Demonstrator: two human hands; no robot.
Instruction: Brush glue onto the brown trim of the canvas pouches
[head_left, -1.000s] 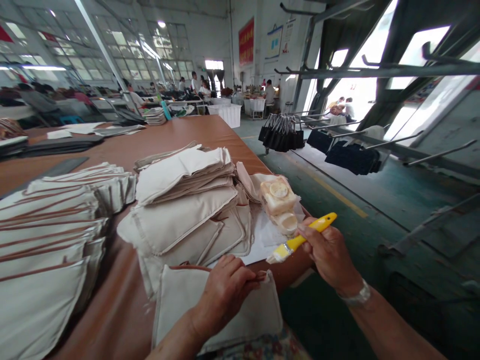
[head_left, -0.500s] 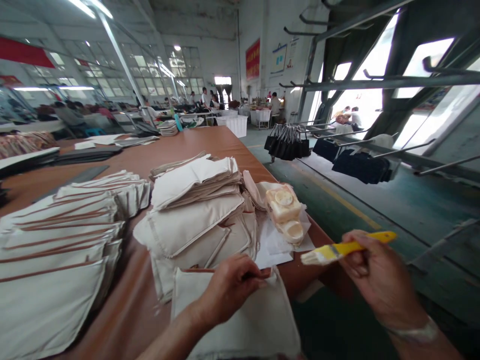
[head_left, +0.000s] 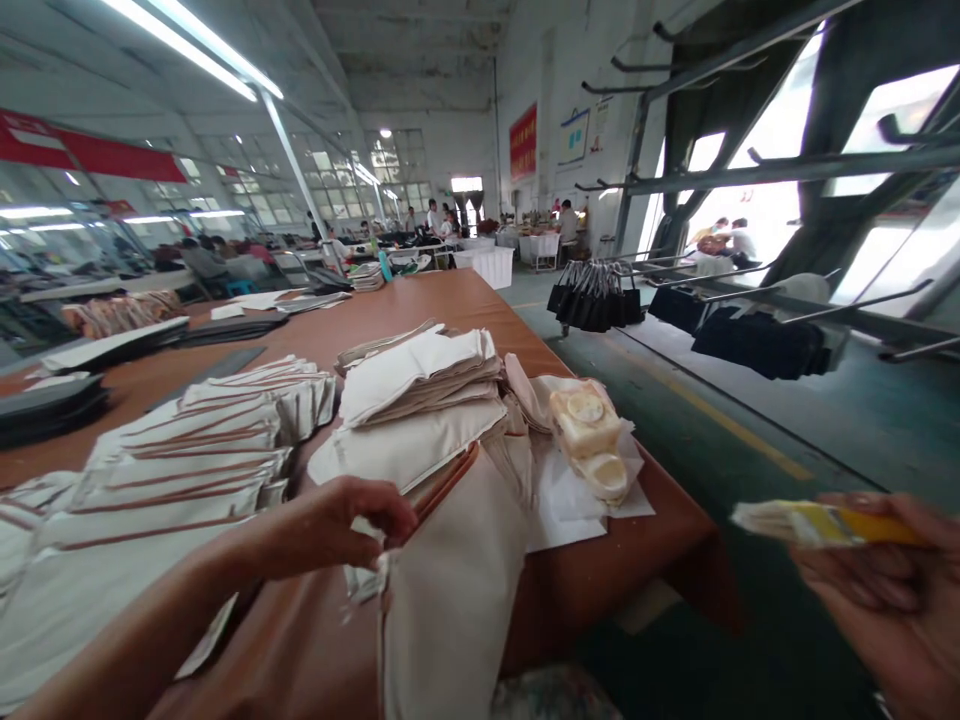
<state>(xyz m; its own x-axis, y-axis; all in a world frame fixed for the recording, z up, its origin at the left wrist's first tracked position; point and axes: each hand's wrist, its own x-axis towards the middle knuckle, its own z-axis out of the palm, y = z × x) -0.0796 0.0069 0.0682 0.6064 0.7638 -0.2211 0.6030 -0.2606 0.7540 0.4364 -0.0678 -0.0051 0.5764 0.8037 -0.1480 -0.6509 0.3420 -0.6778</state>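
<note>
My left hand (head_left: 367, 525) pinches the upper corner of a cream fabric panel (head_left: 457, 590) with a brown edge, which hangs tilted at the near side of the table. Off to the right, past the table corner, my right hand (head_left: 892, 580) is closed around a yellow-handled paintbrush (head_left: 817, 522), its pale bristles pointing left. Behind the held panel lies a messy pile of cream fabric pieces (head_left: 420, 380). A glue-smeared plastic container (head_left: 589, 425) with a round lid rests on white paper (head_left: 566, 510) near the right table edge.
Overlapping cream pieces with brown edges (head_left: 172, 500) spread across the left of the brown table (head_left: 442, 295). Dark stacked sheets (head_left: 52, 410) lie farther left. At right stands a metal rack (head_left: 750, 175) hung with black pieces (head_left: 596, 300). People work in the background.
My left hand has moved left, lifting and tilting the panel's corner. My right hand has drawn the brush farther right, away from the table. The view has shifted slightly left.
</note>
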